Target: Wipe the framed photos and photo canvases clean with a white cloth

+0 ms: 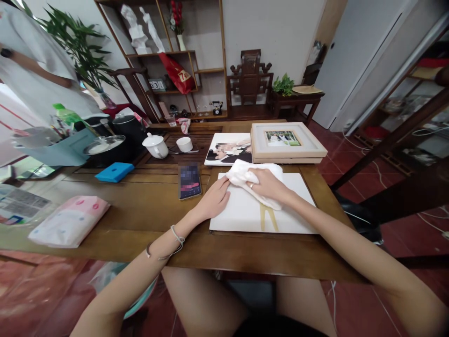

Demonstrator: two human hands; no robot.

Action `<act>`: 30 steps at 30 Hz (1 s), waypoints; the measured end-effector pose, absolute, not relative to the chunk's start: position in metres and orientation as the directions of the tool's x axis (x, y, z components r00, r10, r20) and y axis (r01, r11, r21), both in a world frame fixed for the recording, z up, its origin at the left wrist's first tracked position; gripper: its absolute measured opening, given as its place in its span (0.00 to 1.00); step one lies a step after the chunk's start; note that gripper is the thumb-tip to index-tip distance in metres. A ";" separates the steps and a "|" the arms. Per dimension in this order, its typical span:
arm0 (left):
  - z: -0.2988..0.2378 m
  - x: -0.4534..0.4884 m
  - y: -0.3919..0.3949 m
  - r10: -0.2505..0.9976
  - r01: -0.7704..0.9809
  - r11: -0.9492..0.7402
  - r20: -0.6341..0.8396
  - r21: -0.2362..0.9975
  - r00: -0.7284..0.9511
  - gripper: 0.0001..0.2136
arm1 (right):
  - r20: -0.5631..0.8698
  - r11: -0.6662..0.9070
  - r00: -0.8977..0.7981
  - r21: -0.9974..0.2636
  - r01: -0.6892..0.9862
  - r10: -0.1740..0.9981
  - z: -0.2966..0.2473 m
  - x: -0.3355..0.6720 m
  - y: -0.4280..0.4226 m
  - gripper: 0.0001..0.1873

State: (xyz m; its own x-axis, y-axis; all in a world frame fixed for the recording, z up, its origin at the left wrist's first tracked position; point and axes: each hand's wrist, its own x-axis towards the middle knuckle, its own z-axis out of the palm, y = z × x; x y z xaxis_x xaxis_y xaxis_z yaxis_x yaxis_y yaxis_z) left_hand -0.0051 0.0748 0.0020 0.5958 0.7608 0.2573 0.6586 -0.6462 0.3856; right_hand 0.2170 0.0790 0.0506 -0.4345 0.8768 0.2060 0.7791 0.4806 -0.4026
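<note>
A white rectangular panel (pixel 235 217) lies on the wooden table before me, with a tan two-legged shape on its near part. My right hand (pixel 268 185) is closed on a bunched white cloth (pixel 240 169), pressed down on the panel's upper middle. The cloth hides part of the panel's surface. My left hand (pixel 215 199) rests at the panel's left edge, fingers stretched out, fingertips close to the cloth. I cannot tell whether they touch it. Behind the panel lie a photo print (pixel 228 152) and a framed photo (pixel 259 152) on a light box.
Left of my hands lie a phone (pixel 190 180), a blue block (pixel 115 172) and a tissue pack (pixel 70 222). A white teapot (pixel 155 146) and a cup (pixel 184 144) stand behind. Another person's arm (pixel 38 70) shows at the far left.
</note>
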 end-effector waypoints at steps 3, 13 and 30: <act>0.002 -0.005 0.075 0.773 0.666 -0.631 0.252 0.398 0.582 0.23 | 0.204 0.498 -0.454 -0.371 0.784 0.867 0.056 0.221 0.077 0.09; -0.009 -0.019 0.080 0.712 0.592 -0.690 0.246 0.417 0.657 0.29 | -0.025 0.761 -0.778 -0.195 0.619 0.627 0.076 0.169 -0.044 0.13; 0.001 -0.008 0.075 0.762 0.655 -0.642 0.230 0.400 0.606 0.24 | 0.069 0.777 -0.793 -0.268 0.569 0.605 0.075 0.227 0.045 0.09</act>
